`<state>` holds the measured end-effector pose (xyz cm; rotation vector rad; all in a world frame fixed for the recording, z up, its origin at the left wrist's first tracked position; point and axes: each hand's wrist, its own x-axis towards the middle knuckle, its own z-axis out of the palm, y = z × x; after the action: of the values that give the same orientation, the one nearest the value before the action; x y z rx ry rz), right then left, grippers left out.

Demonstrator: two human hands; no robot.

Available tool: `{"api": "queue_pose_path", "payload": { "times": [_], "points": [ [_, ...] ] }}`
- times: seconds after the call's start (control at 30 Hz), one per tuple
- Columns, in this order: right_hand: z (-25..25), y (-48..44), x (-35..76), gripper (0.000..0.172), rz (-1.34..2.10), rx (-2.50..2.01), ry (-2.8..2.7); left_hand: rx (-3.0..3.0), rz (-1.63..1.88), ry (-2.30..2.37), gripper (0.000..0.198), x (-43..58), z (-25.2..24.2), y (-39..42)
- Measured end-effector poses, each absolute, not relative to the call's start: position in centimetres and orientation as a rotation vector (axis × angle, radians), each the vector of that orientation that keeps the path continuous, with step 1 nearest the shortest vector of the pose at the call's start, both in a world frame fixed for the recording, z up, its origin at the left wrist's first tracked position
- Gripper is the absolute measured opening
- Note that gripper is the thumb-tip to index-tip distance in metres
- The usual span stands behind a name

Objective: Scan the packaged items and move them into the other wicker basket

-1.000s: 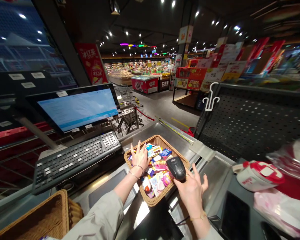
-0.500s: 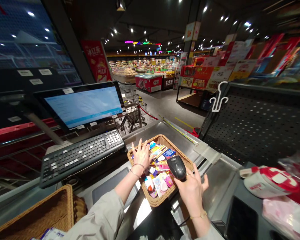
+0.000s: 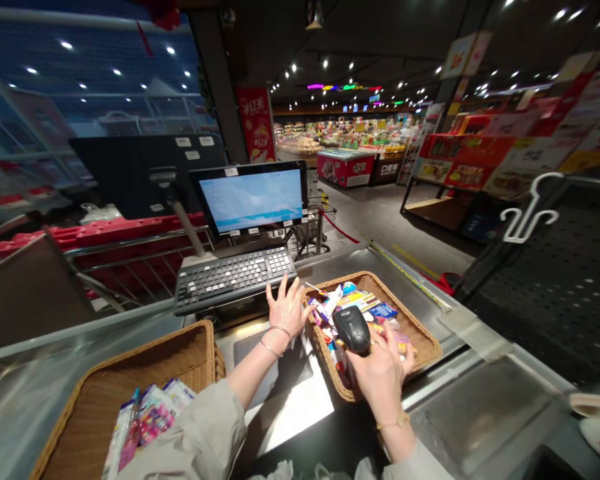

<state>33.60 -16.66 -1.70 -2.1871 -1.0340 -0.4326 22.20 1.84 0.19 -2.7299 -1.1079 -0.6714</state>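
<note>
My right hand (image 3: pixel 380 379) is closed around a black handheld barcode scanner (image 3: pixel 351 329). The scanner's head is above a wicker basket (image 3: pixel 427 352) filled with small, brightly wrapped goods (image 3: pixel 367 301). My left hand (image 3: pixel 287 311) has its fingers spread and holds nothing. It is between the basket's left rim and the black keyboard (image 3: pixel 237 279), with the fingertips close to the keyboard's front right corner. I cannot tell whether they touch it. Part of the basket's near side and its contents are hidden behind my right hand and the scanner.
A second wicker basket (image 3: pixel 95 393) with colourful packets (image 3: pixel 153 417) is at the left. A lit monitor (image 3: pixel 253 199) stands behind the keyboard. On the right, a white hook (image 3: pixel 530 213) hangs from a dark perforated panel (image 3: pixel 580 287). A metal counter (image 3: pixel 473 407) surrounds the goods basket.
The view has turned left, bringing more of the left basket into sight. My left hand has moved off the goods basket towards the keyboard. My right hand still holds the scanner.
</note>
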Motion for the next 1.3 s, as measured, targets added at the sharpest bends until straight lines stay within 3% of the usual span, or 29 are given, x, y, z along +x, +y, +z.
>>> {"api": "queue_pose_path", "payload": {
  "times": [0.4,1.3],
  "points": [
    [-1.8,-12.9,27.0,0.027,-0.285,-2.003,-1.254,-2.584,-0.668,-1.371,0.051,11.2,0.5,0.9],
    [-3.1,-9.2,16.7,0.021,-0.105,-1.801,-1.721,-2.307,-0.471,-1.866,0.046,-9.0,-4.6,-1.8]
  ]
}}
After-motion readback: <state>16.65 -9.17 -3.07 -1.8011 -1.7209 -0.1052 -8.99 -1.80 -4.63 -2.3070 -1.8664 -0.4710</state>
